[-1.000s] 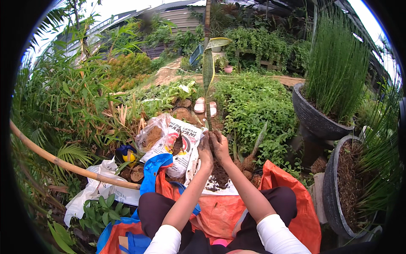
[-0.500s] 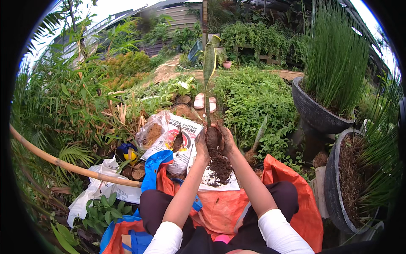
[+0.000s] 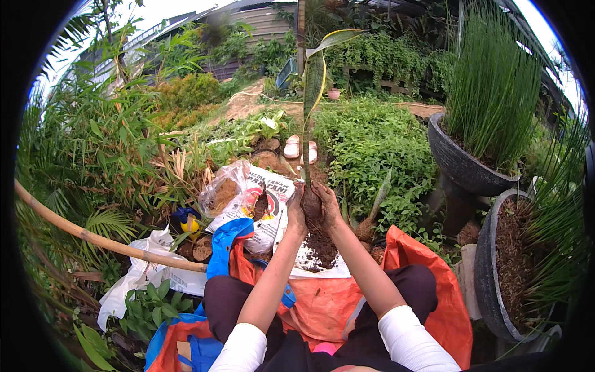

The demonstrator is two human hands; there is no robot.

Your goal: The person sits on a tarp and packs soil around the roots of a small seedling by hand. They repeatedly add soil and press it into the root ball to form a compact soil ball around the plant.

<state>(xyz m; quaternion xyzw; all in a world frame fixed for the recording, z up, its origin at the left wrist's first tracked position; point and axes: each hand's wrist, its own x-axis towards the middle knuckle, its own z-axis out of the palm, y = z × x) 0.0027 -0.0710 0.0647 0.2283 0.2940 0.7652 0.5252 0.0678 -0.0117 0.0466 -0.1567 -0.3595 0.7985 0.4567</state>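
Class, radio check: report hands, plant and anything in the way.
Left hand, right hand: cupped around root ball. Plant: upright, top bent over. Loose soil showing just below. Nothing seen blocking either hand.

A plant [image 3: 307, 121] upright in its ball of soil [image 3: 313, 208]

The plant stands nearly straight up, tall and slim; its long leaf [image 3: 315, 84] is dark green with faint cross-bands and a yellow edge, broad in the upper part and narrowing to a thin stalk [image 3: 307, 162] lower down; near the top it bends sharply, the end pointing off to the right and slightly up; the foot of the stalk sits in the ball of soil, which is dark brown, rounded and taller than wide, cupped between the left hand [image 3: 296, 211] and the right hand [image 3: 329, 206].
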